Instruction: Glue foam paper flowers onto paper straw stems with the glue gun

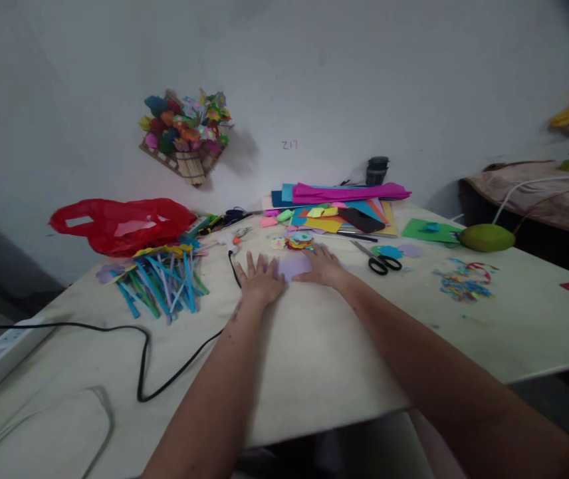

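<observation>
A small lilac sheet [292,267] lies on the pale tabletop between my two hands. My left hand [260,279] rests flat at its left side, fingers spread. From the right, my right hand [322,266] lies flat over the sheet's right edge, fingers apart. Just beyond the fingertips sits a small pile of colourful flower cutouts [299,241]. Black-handled scissors [378,261] lie to the right of my right hand, beside blue and lilac cutouts [389,251]. A glue gun [232,243] with a black cord is beyond my left hand.
Blue, green and lilac strips [165,286] lie at left, before a red plastic bag [125,223]. Coloured sheets [344,203] are stacked at the back. Paper scraps [465,283], a green sheet [427,231] and a green oval object [487,237] lie right. A black cord [142,372] crosses the left.
</observation>
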`<state>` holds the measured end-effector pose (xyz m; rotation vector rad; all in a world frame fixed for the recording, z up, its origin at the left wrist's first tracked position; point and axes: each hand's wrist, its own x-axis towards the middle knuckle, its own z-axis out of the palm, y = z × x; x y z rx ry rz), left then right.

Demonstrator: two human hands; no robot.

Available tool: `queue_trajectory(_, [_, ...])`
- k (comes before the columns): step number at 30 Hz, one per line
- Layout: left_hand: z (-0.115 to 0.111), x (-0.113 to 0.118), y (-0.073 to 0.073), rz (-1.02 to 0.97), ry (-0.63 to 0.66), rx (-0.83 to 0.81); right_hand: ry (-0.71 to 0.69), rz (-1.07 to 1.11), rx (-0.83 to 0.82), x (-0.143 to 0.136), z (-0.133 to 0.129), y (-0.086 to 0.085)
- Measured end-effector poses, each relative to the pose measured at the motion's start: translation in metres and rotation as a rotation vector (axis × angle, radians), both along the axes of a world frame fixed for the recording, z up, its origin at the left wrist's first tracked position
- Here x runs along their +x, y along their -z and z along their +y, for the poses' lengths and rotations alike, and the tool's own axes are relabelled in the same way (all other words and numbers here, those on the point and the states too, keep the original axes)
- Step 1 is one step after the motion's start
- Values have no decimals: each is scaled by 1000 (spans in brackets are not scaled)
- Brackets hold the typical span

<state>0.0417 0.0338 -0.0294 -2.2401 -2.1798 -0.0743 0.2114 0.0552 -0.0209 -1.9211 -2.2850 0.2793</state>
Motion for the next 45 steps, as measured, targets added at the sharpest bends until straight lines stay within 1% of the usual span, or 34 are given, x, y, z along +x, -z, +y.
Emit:
queue_trajectory(6, [-2, -8, -3, 11, 8, 43, -45, -10, -6, 7, -1, 2])
queue_trajectory(10, [-2, -15, -7, 37, -32, 115, -44, 13, -6, 18, 1, 1])
queue_trajectory(13, [-2, -18, -9, 50, -65, 160, -84, 59, 30, 23, 1, -2])
queue_trajectory(16, [-2, -19, -9, 59, -73, 203, -158, 101, 84, 23, -2, -11])
queue_trajectory(20, [-2, -18, -9, 82, -29, 304, -237, 96, 97, 21, -6, -22])
queue_trajectory(23, [-4, -11, -11, 95, 44, 343, -244, 116, 46, 22, -6, -23])
queue_trajectory(26, [-7, -1, -13, 63, 136, 336, -240, 131, 6, 23, -3, -18])
queue_trajectory(29, [-9, 8, -12, 18, 239, 303, -252, 120, -1, 23, 1, -13])
queue_trajectory(35, [-4, 10, -3, -68, 383, 236, -373, 115, 39, 18, 3, -11])
queue_trajectory(37, [-2, 10, 0, -98, 406, 200, -404, 116, 57, 17, 3, -10])
queue_trajectory(40, [1, 10, 3, -116, 406, 134, -421, 120, 60, 15, 3, -8])
queue_trajectory(45, [2, 13, 3, -87, 373, 39, -434, 134, -14, 22, 3, -10])
